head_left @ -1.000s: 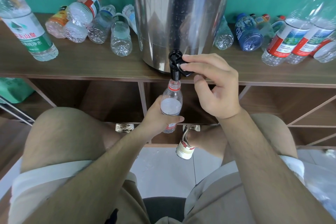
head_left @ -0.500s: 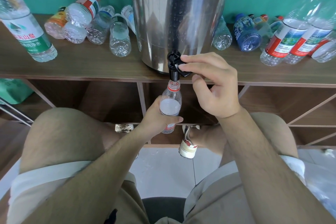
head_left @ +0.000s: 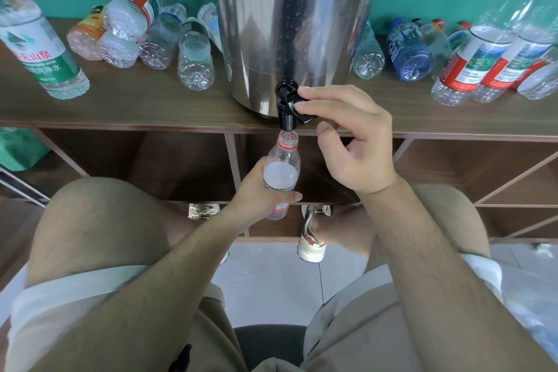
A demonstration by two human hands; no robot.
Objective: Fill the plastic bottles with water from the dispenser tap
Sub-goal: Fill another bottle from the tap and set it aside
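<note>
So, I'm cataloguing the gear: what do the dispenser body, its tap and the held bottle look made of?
The dispenser body looks like polished stainless steel: mirror-like reflections. The tap seems glossy black plastic. The bottle is thin clear plastic, see-through.

The steel dispenser (head_left: 290, 24) is hemmed in by the left bottle heap (head_left: 151, 42) and the right bottle heap (head_left: 422, 51); the shelf top (head_left: 145, 112) is left bare along its front.

Bright, even light — fisheye-bent edges

shorts (head_left: 347, 341): khaki | cuffs (head_left: 75, 296): white | shoes (head_left: 312, 238): cream, red trim, laced | forearms (head_left: 151, 296): bare, hairy
</note>
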